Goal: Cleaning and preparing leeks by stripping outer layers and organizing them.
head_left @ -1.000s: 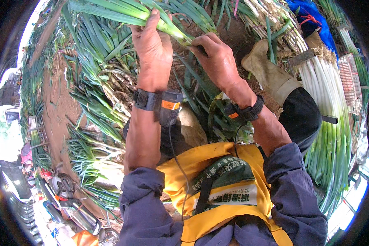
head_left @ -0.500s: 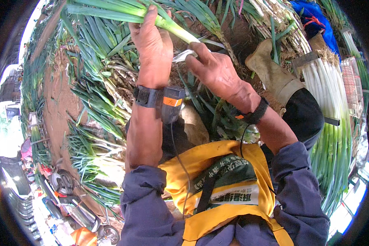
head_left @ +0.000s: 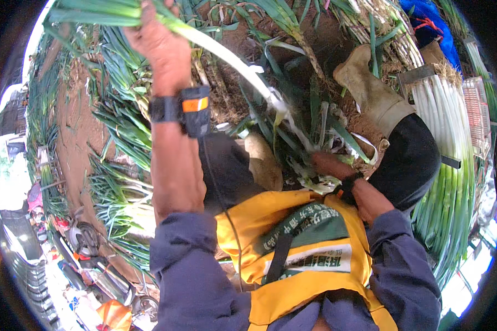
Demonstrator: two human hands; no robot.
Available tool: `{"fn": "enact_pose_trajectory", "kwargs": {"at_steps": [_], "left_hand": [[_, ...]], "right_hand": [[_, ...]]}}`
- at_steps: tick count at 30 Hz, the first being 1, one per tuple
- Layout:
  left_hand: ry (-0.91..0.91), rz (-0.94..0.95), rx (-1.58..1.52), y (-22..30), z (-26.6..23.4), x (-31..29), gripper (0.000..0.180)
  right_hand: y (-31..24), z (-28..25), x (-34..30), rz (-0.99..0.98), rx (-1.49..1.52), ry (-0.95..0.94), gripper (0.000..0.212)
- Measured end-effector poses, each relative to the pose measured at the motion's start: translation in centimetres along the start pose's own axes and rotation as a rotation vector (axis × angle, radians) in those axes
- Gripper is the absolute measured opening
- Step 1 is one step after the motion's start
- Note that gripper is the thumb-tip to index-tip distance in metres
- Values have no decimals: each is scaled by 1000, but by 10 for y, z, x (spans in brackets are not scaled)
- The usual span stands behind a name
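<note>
My left hand (head_left: 163, 47) is closed round a large green onion (head_left: 223, 48), near where its green leaves meet the white stalk. The leaves stick out to the left, and the stalk slants down to the right. My right hand (head_left: 334, 165), smeared by motion, is low in front of my lap, with fingers pinched on a pale strip of peeled skin (head_left: 299, 132) that trails from the stalk's lower end. Beneath it lies a heap of stripped leaves and skins (head_left: 315, 179) between my boots.
On the right, a bundle of white-stalked green onions (head_left: 444, 138) rests on a rack near a pink crate (head_left: 475, 110). Unpeeled green onions (head_left: 124, 193) cover the ground at left. My boot (head_left: 364, 83) stands right of the heap. A blue cloth (head_left: 436, 27) lies far right.
My right hand has pulled down toward my lap, drawing a strip of skin off the stalk. My left hand has shifted left and up with the green onion, baring its white stalk.
</note>
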State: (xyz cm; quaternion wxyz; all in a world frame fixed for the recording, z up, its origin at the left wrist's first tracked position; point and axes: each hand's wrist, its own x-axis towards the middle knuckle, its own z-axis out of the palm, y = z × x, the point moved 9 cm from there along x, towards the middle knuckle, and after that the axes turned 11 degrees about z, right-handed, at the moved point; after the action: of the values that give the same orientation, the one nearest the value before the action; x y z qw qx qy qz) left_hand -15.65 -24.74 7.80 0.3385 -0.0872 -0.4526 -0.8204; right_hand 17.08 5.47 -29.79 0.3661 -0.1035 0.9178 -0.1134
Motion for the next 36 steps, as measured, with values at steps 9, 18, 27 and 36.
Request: {"fn": "enact_pose_trajectory", "kwargs": {"at_steps": [9, 18, 27, 36], "left_hand": [[-3, -71, 3, 18, -17, 2, 29], [14, -85, -24, 23, -33, 20, 25], [-87, -180, -68, 3, -33, 21, 28], [-150, -194, -193, 18, -30, 26, 30]], "right_hand": [[-111, -320, -56, -330, 624, 907, 31], [1, -124, 9, -150, -113, 452, 28], [-113, -303, -49, -348, 687, 703, 55], [-18, -144, -17, -287, 206, 506, 18]]}}
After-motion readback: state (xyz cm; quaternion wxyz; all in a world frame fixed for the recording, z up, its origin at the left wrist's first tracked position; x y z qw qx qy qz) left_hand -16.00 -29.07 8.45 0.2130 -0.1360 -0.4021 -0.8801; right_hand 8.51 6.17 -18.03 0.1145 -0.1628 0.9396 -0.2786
